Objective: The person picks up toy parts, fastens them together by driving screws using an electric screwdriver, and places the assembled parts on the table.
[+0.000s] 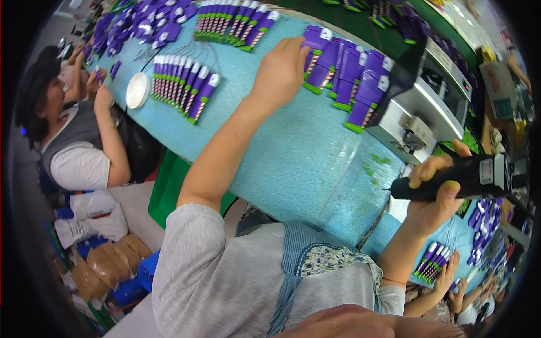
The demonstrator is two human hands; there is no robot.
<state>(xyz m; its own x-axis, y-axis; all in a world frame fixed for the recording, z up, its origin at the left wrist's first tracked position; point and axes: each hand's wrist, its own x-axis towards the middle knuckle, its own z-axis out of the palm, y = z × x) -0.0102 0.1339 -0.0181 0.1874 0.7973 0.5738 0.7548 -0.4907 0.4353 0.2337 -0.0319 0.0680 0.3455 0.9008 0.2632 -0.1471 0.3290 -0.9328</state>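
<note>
My right hand [431,194] is wrapped round a black electric screwdriver [476,177], whose thin tip points left over the blue table. Near the far edge, my left hand [280,73] has its fingers closed at the left edge of a purple and green plastic piece [316,40] with a striped side. That piece is the leftmost of a short row of similar purple pieces [352,69], some overlapping. My left fingertips are partly hidden. Right of the row stands a metal screw feeder box [414,121].
Rows of purple pieces [183,84] lie left on the blue table [270,163], beside a round white dish [137,90] and a heap of purple parts [141,25]. A co-worker [79,146] sits at the left. Green scraps [375,166] lie near the feeder. Below the table is a green crate [169,183].
</note>
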